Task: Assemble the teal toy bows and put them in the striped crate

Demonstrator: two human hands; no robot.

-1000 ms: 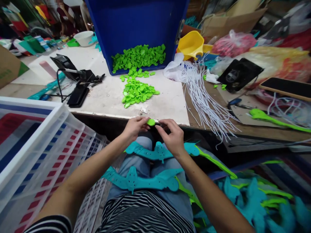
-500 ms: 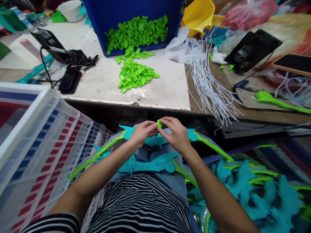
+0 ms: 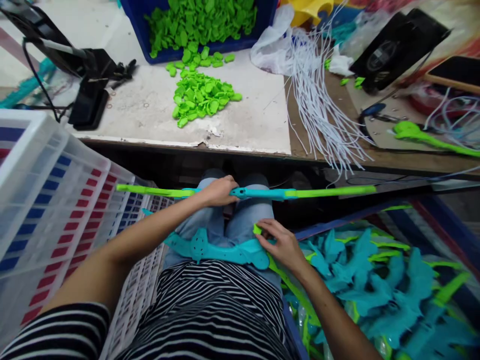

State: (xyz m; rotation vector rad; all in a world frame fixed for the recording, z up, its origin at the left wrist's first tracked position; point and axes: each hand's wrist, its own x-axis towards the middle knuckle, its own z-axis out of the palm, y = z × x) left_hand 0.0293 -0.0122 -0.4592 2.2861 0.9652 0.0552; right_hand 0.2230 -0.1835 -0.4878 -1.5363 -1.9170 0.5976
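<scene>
My left hand (image 3: 221,191) is closed around the middle of a toy bow (image 3: 264,193), teal at the centre with lime-green limbs, turned edge-on above my knees. My right hand (image 3: 279,240) pinches a small lime-green plastic piece (image 3: 257,229) between thumb and fingertips, lower and to the right, apart from that bow. A second teal-and-green bow (image 3: 225,252) lies across my lap, just below the right hand.
Loose green pieces (image 3: 202,95) are heaped on the worktable (image 3: 138,120), before a blue bin (image 3: 144,37) of more. White cords (image 3: 318,100) hang over the table edge. A white plastic crate (image 3: 75,200) stands left; a pile of teal-and-green bows (image 3: 390,290) lies right.
My left hand has gripped the upper bow, which has lifted and turned from flat to edge-on. The right hand has moved down and right with the small green piece. The view has tilted down.
</scene>
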